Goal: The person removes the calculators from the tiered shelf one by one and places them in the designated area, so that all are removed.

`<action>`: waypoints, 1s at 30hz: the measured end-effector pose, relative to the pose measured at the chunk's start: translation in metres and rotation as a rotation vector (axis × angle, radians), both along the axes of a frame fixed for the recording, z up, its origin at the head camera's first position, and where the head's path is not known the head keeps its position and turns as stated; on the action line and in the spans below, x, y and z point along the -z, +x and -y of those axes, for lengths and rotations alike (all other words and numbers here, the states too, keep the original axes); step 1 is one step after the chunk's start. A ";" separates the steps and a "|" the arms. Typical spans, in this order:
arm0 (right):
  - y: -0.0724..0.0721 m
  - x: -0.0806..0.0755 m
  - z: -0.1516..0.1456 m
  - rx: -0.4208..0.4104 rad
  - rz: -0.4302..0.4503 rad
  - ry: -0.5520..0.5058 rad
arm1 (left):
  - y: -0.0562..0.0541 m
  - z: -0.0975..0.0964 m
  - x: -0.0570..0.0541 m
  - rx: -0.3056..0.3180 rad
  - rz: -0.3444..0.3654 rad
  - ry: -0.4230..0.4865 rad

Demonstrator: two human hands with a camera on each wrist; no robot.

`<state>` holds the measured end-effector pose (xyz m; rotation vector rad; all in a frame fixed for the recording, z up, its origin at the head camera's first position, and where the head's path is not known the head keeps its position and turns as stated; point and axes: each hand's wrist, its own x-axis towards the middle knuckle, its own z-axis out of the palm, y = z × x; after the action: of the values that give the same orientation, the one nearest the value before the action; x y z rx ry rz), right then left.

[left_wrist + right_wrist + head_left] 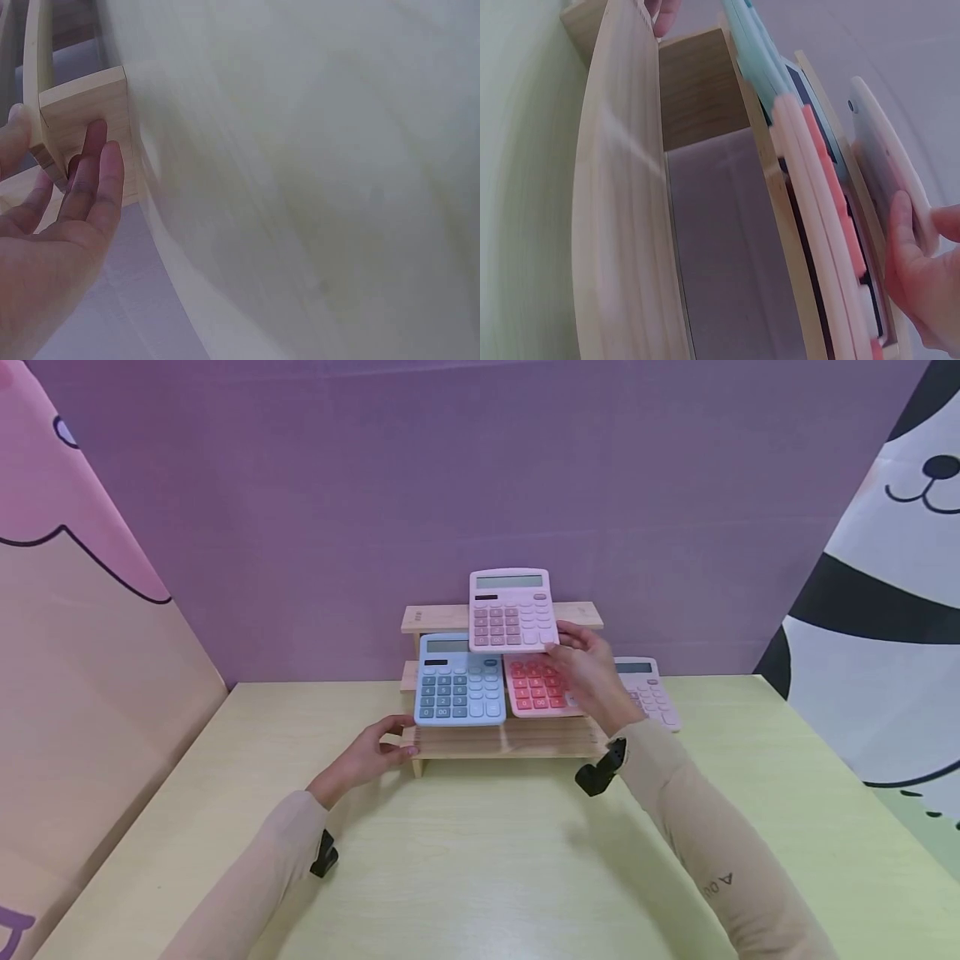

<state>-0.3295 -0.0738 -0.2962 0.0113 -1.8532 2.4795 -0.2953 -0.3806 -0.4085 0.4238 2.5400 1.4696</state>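
Note:
My right hand [591, 675] pinches the lower right corner of a light pink calculator [512, 612], which stands upright at the top tier of a wooden stepped shelf [510, 745]. In the right wrist view the thumb and fingers lie on either side of that corner. On a lower tier a blue calculator [461, 681] leans back, and beside it is a pink calculator with red keys [542, 687], partly hidden by the right hand. My left hand [366, 753] grips the left end of the shelf's lowest board, thumb on one face and fingers [111, 172] round the other.
Another pink calculator [654, 693] stands to the right of the shelf, partly behind the right wrist. The shelf is on a pale wooden table [480, 860], near its back edge. A purple cloth [337, 527] hangs behind, with cartoon-printed panels at both sides.

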 end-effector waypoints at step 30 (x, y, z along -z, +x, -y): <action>0.014 -0.003 -0.062 -0.018 -0.030 0.035 | -0.001 0.000 0.001 0.002 -0.006 0.006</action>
<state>-0.3152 -0.0119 -0.2936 0.0654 -1.8926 2.4443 -0.2959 -0.3808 -0.4098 0.4321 2.5401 1.4785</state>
